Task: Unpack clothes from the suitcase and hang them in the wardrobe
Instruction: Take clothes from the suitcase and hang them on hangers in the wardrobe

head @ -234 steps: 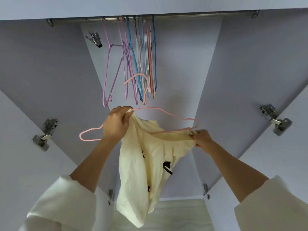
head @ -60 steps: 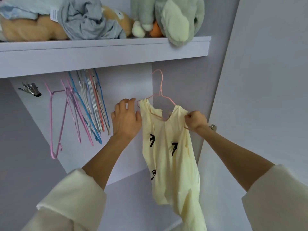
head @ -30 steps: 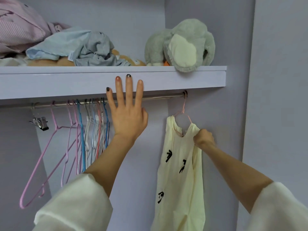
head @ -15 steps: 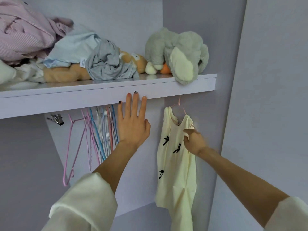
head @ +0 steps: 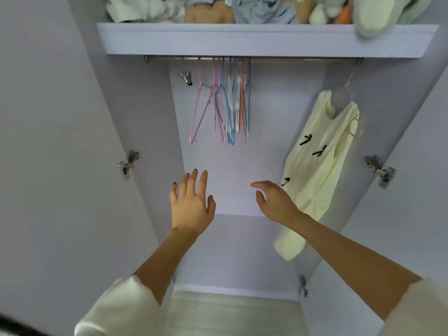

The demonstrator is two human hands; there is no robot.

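Note:
A pale yellow sleeveless top (head: 317,166) with small black marks hangs on a pink hanger (head: 349,81) at the right end of the wardrobe rail (head: 278,59). Several empty coloured hangers (head: 225,103) hang bunched left of the rail's middle. My left hand (head: 191,204) is raised in front of the wardrobe's back panel, fingers straight, holding nothing. My right hand (head: 274,200) hovers just left of the top's lower part with relaxed fingers, not gripping it. No suitcase is in view.
A shelf (head: 254,40) above the rail carries folded clothes and plush toys (head: 378,13). Both wardrobe doors stand open, with metal hinges (head: 128,163) on the left and hinges (head: 380,169) on the right. A clip hanger (head: 185,77) hangs at the rail's left. Pale floor (head: 230,314) shows below.
My right hand let go of the yellow top, which now hangs alone on the rail. Both hands dropped lower and away from the shelf, and the view tilted down.

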